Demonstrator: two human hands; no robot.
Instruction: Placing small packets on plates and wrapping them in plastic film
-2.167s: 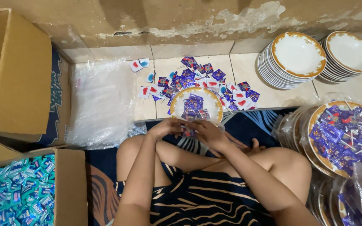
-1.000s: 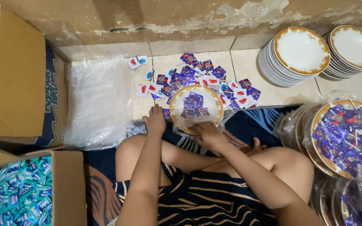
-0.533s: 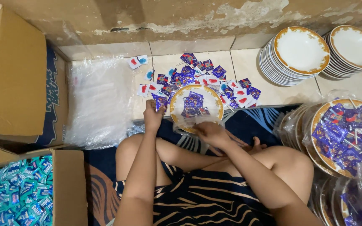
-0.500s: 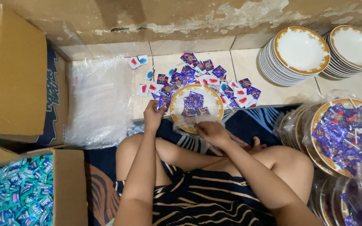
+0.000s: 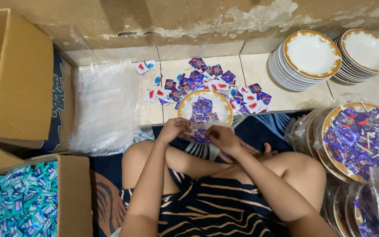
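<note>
A white plate with a gold rim [image 5: 185, 106] lies on the tiled floor in front of my crossed legs, holding several purple candy packets [image 5: 203, 109]. My left hand [image 5: 173, 129] and my right hand [image 5: 221, 137] meet at the plate's near edge, both pinching a small clear plastic wrapper with purple packets [image 5: 198, 131] between them. Loose purple, white and red sachets [image 5: 216, 81] are scattered on the tiles behind the plate.
Two stacks of empty gold-rimmed plates [image 5: 311, 57] stand at the back right. Wrapped plates filled with purple candies [image 5: 358, 138] sit on the right. A pile of clear plastic bags [image 5: 106, 107], an open cardboard box [image 5: 18, 83] and a box of teal packets [image 5: 20, 202] are on the left.
My left hand reached out to the loose sachets left of the plate, then came back to the near edge, where both hands again hold the small wrapper together.
</note>
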